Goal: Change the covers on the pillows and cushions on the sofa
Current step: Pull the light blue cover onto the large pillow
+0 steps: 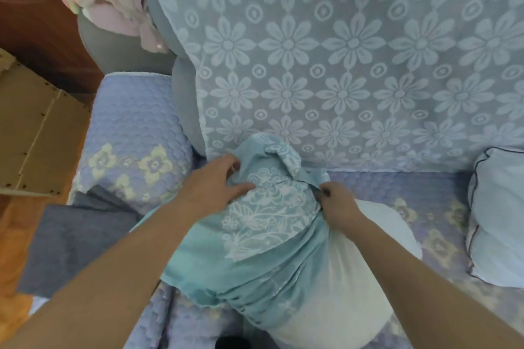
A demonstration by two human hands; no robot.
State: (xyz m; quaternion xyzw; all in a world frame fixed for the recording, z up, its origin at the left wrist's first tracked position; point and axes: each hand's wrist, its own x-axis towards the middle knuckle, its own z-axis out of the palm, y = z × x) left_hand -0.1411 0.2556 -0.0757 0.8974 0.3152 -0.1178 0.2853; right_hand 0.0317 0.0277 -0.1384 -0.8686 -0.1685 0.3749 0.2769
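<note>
Head view: sofa (354,65) draped in floral lace, white pillow (334,278) lying on its seat, half sheathed in teal cover (255,249). Left hand (215,187) clutching bunched cover at pillow's far end; right hand (337,204) pinching cover's edge just beside.

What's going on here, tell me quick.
A person is working a teal cover over a white pillow on the sofa. The left hand holds the bunched top of the cover, and the right hand pinches its edge. The cover is only partly on; much of the pillow still shows. Another pillow lies on the seat to the right.
</note>
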